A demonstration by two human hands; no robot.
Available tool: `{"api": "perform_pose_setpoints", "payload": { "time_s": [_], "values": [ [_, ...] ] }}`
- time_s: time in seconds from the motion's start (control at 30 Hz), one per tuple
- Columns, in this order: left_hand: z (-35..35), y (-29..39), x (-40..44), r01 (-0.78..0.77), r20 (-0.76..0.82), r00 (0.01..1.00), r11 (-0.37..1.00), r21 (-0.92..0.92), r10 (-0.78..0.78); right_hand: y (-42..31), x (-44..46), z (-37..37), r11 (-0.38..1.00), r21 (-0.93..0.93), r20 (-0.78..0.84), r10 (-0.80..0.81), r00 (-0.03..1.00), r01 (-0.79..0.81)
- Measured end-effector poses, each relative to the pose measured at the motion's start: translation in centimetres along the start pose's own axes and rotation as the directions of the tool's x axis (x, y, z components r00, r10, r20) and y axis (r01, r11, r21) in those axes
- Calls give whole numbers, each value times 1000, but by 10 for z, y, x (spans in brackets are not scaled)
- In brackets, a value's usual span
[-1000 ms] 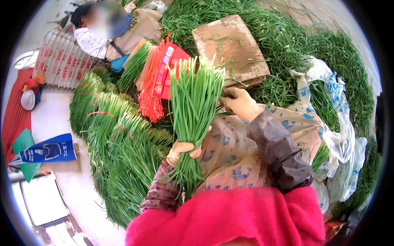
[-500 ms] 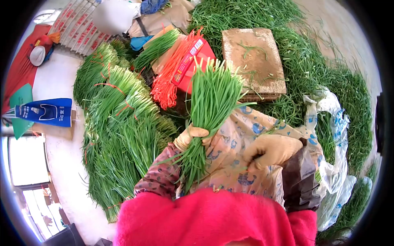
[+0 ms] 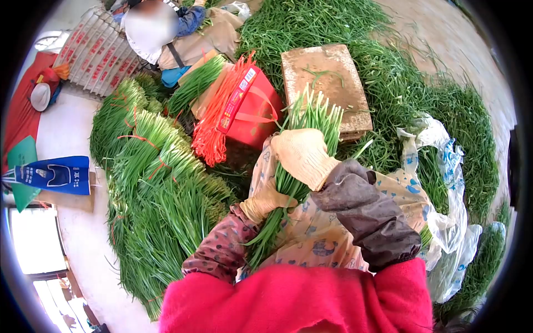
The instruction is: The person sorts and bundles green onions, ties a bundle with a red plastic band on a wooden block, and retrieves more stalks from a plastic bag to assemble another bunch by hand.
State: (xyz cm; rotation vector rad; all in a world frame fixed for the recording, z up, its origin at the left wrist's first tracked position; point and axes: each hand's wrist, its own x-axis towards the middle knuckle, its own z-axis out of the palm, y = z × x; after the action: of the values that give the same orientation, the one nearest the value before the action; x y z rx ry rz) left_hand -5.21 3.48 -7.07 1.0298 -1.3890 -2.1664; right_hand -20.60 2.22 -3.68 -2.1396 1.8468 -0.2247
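Observation:
A bunch of green chives (image 3: 288,186) stands tilted in front of my chest, pale cut ends up and leaf tips down. Low on the bunch, my gloved left hand (image 3: 267,203) is closed around the leaves. My gloved right hand (image 3: 305,157) wraps the upper part, just below the cut ends; its fingertips are hidden behind the bunch. Beneath both hands, a patterned apron (image 3: 327,233) covers my lap. Just beyond them is a red box (image 3: 258,119) with a bundle of orange-red ties (image 3: 208,136) draped over its left side.
Tied chive bunches (image 3: 150,166) are piled on the left. A worn brown board (image 3: 327,69) lies ahead, beside a large heap of loose chives (image 3: 444,122). Crumpled clear plastic (image 3: 452,222) is at my right. Another person (image 3: 191,36) sits at the far upper left.
My right hand has come up and left from my lap and closed on the upper part of the bunch. My left hand has lowered slightly, still gripping it. The view has shifted slightly.

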Motion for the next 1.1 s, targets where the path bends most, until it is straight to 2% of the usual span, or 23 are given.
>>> {"api": "perform_pose_setpoints", "payload": {
  "time_s": [0.03,0.1,0.13,0.17,0.2,0.23,0.27,0.3,0.37,0.43,0.5,0.57,0.63,0.7,0.73,0.8,0.83,0.9,0.93,0.97,1.03,1.07,1.1],
  "values": [
    [-7,-9,2,27,41,999,999,23,-28,-3,-3,-1,1000,3,6,4,1000,-4],
    [-22,-25,6,76,122,989,994,76,-84,-24,-20,-17,975,183,247,-167,955,123],
    [-26,-33,12,49,140,989,998,42,-55,-37,-29,-12,924,297,247,-318,915,241],
    [-28,-38,18,21,157,987,1000,8,-22,-47,-40,-7,845,405,225,-462,858,349],
    [-29,-40,23,-8,168,986,1000,-27,12,-49,-56,-1,588,735,136,-615,776,337],
    [-30,-42,25,-39,170,984,997,-63,49,-47,-68,3,227,939,-17,-719,695,259],
    [-8,-19,19,-123,99,983,958,-258,153,-47,-73,-3,109,985,5,-787,617,131],
    [-11,-17,20,-126,90,984,958,-257,153,-48,-78,-12,1,1000,8,-850,527,-14],
    [-22,-9,22,8,139,990,988,-153,13,-29,-83,-26,0,976,79,-934,349,-219],
    [-42,-6,27,26,127,992,996,-86,-15,1,-94,-11,-130,954,-14,-919,393,-270],
    [-56,5,31,269,160,951,963,-11,-264,32,-114,-2,-120,907,103,-867,487,-405],
    [-51,25,31,114,103,987,990,79,-122,53,-119,20,-56,888,209,-835,509,-457],
    [-57,41,31,131,73,986,973,192,-147,64,-119,35,174,790,612,-256,748,-588],
    [-53,57,27,56,127,988,974,221,-86,74,-103,69,-311,721,651,-4,759,-620],
    [-50,62,24,18,155,986,959,284,-64,80,-99,84,-629,633,519,-87,850,-451],
    [-48,64,14,-2,208,975,925,380,-83,76,-81,93,-863,448,425,-22,905,-232],
    [-49,62,9,11,235,965,909,417,-119,72,-72,96,-942,306,352,-21,936,-136],
    [-34,61,-9,-2,233,965,887,461,-119,63,-66,88,-920,387,399,110,911,-59],
    [-39,53,-15,-52,252,959,795,604,-128,60,-57,94,-924,373,283,195,939,79],
    [-24,59,-23,-245,309,951,596,765,-6,60,-55,97,-931,347,235,203,951,113],
    [-22,41,-40,-165,225,969,404,900,-106,63,-55,103,-953,283,154,160,975,111],
    [-21,33,-48,-156,227,965,411,898,-130,65,-57,107,-962,257,112,131,985,98],
    [-20,24,-56,-222,267,957,300,928,-116,67,-62,110,-968,239,70,95,993,76]
  ]
}}
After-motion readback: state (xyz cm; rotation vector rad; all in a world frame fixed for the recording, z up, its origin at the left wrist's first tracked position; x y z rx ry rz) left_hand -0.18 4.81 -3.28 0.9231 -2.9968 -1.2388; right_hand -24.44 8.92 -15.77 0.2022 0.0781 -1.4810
